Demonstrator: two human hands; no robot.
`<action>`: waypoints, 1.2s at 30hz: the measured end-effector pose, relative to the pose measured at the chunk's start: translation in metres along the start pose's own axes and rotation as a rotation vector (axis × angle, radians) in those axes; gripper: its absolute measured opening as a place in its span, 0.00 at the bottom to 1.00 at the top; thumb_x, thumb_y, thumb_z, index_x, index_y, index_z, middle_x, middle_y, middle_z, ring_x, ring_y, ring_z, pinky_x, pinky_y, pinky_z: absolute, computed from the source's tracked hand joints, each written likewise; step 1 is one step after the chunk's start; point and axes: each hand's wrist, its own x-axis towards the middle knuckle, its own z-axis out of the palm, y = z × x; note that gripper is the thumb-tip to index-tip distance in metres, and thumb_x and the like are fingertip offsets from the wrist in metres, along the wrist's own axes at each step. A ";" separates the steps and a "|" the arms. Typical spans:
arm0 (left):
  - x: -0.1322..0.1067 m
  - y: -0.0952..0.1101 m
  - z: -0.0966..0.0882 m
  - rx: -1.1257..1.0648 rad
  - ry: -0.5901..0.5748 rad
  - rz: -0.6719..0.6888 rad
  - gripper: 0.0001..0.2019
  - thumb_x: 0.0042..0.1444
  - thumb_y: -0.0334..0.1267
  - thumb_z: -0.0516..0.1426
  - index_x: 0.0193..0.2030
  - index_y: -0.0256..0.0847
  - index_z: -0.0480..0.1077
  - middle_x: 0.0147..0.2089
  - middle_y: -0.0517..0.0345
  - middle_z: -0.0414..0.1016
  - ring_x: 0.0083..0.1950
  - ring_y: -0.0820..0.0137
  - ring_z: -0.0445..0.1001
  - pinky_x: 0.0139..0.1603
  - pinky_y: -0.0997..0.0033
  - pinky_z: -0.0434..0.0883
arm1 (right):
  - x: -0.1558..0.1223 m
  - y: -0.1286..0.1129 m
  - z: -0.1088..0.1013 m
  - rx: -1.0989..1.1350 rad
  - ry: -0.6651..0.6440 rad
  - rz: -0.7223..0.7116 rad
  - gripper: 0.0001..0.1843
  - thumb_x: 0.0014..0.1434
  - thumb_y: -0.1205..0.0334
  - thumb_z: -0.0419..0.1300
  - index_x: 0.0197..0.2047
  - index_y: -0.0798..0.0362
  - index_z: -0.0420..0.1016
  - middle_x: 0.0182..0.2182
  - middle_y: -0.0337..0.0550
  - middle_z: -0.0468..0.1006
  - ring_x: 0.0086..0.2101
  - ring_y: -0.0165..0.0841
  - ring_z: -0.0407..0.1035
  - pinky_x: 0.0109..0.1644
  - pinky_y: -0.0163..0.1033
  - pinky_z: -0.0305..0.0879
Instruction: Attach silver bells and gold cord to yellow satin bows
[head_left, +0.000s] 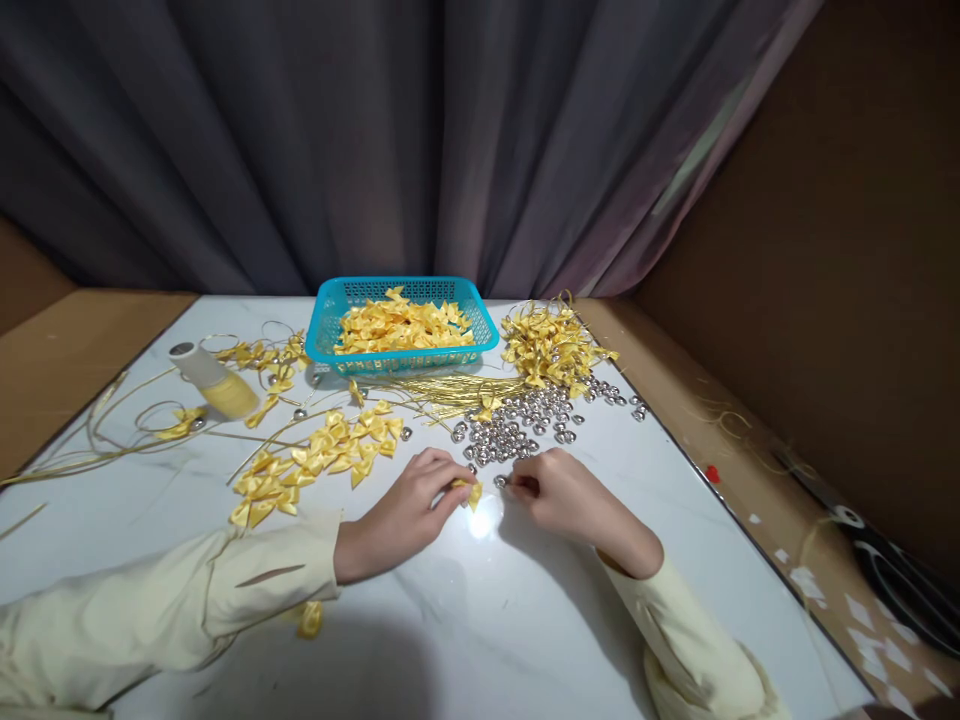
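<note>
My left hand [412,505] pinches a small yellow ribbon bow [474,494] between thumb and fingertips, just above the white tabletop. Close to its right, my right hand [566,495] is closed at the fingertips on a shiny silver bead [501,482]; the bead's exact kind is too small to make out. The bow and this bead are apart. Beyond my hands lies a spread of similar silver beads [501,438]. Loose yellow bows [330,450] lie to the left of it, and one more bow [310,620] is partly hidden by my left sleeve.
A turquoise basket [405,357] full of yellow bows stands at the back. Gold cords [457,393] lie before it, with a heap of corded bows [551,345] on its right. A white-capped bottle [214,380] leans at left. Black-handled scissors [900,585] rest at right.
</note>
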 end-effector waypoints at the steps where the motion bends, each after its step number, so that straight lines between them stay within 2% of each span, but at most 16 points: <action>1: 0.000 0.000 0.000 -0.006 -0.007 -0.007 0.09 0.62 0.36 0.50 0.41 0.39 0.71 0.41 0.51 0.69 0.49 0.63 0.66 0.53 0.61 0.64 | 0.000 -0.001 0.000 0.002 0.004 -0.021 0.11 0.46 0.75 0.55 0.16 0.55 0.66 0.16 0.36 0.64 0.20 0.26 0.55 0.26 0.34 0.46; 5: 0.002 0.002 -0.001 -0.028 -0.009 -0.053 0.09 0.62 0.37 0.50 0.39 0.41 0.71 0.41 0.52 0.69 0.49 0.63 0.66 0.53 0.60 0.64 | 0.001 -0.005 0.002 0.017 0.034 -0.096 0.08 0.52 0.73 0.57 0.23 0.55 0.70 0.31 0.41 0.73 0.27 0.27 0.63 0.31 0.33 0.53; 8: 0.002 0.002 -0.001 -0.036 -0.006 -0.073 0.08 0.62 0.37 0.50 0.41 0.41 0.70 0.42 0.52 0.68 0.49 0.63 0.66 0.53 0.60 0.64 | 0.004 -0.006 0.007 0.090 0.069 -0.167 0.09 0.53 0.74 0.57 0.23 0.56 0.69 0.40 0.44 0.73 0.31 0.28 0.67 0.34 0.33 0.57; 12: 0.001 -0.001 0.001 -0.032 0.005 -0.088 0.07 0.61 0.36 0.51 0.42 0.41 0.69 0.42 0.53 0.68 0.49 0.64 0.67 0.53 0.60 0.64 | 0.007 -0.006 0.016 0.242 0.132 -0.255 0.12 0.50 0.78 0.54 0.19 0.56 0.64 0.36 0.45 0.75 0.32 0.30 0.68 0.35 0.34 0.59; 17: 0.001 -0.002 0.003 -0.071 0.041 -0.114 0.06 0.60 0.36 0.52 0.41 0.40 0.68 0.43 0.53 0.68 0.47 0.66 0.70 0.51 0.64 0.67 | 0.010 -0.007 0.019 0.319 0.160 -0.257 0.14 0.47 0.79 0.53 0.18 0.53 0.56 0.27 0.41 0.70 0.25 0.27 0.61 0.30 0.34 0.54; 20: 0.001 0.001 0.001 -0.107 0.049 -0.143 0.04 0.58 0.36 0.54 0.37 0.40 0.69 0.43 0.55 0.69 0.45 0.67 0.72 0.49 0.67 0.68 | 0.011 -0.005 0.015 0.405 0.181 -0.226 0.15 0.45 0.78 0.53 0.17 0.52 0.53 0.24 0.38 0.68 0.24 0.27 0.60 0.29 0.34 0.53; 25: 0.003 0.005 -0.001 -0.183 0.056 -0.175 0.06 0.56 0.39 0.56 0.34 0.40 0.72 0.39 0.56 0.72 0.41 0.68 0.74 0.44 0.69 0.70 | 0.011 0.002 0.006 0.631 0.216 -0.124 0.18 0.45 0.72 0.57 0.14 0.52 0.51 0.25 0.40 0.72 0.27 0.30 0.66 0.31 0.35 0.58; 30: 0.004 0.005 -0.002 -0.160 0.048 -0.162 0.07 0.56 0.39 0.56 0.35 0.40 0.73 0.39 0.56 0.74 0.41 0.68 0.73 0.46 0.67 0.69 | 0.011 0.005 -0.002 0.866 0.219 0.018 0.25 0.45 0.62 0.63 0.14 0.52 0.46 0.25 0.39 0.72 0.20 0.26 0.66 0.25 0.35 0.61; 32: 0.004 0.005 -0.002 -0.165 0.052 -0.162 0.07 0.56 0.39 0.56 0.34 0.40 0.74 0.39 0.56 0.74 0.41 0.67 0.73 0.46 0.66 0.69 | 0.011 0.006 -0.005 0.960 0.197 0.059 0.24 0.43 0.61 0.66 0.16 0.52 0.49 0.26 0.38 0.72 0.19 0.26 0.66 0.24 0.35 0.62; 35: 0.003 0.006 -0.002 -0.192 0.051 -0.167 0.07 0.56 0.40 0.56 0.34 0.40 0.73 0.39 0.56 0.74 0.41 0.68 0.74 0.45 0.67 0.69 | 0.011 0.008 -0.006 1.161 0.132 0.105 0.14 0.39 0.64 0.69 0.26 0.54 0.67 0.26 0.35 0.73 0.20 0.26 0.67 0.25 0.35 0.62; 36: 0.003 0.006 -0.002 -0.200 0.051 -0.169 0.07 0.56 0.40 0.56 0.34 0.40 0.73 0.39 0.56 0.74 0.41 0.68 0.74 0.45 0.67 0.70 | 0.011 0.009 -0.006 1.221 0.104 0.113 0.15 0.38 0.65 0.70 0.32 0.53 0.72 0.25 0.34 0.73 0.20 0.26 0.66 0.25 0.35 0.62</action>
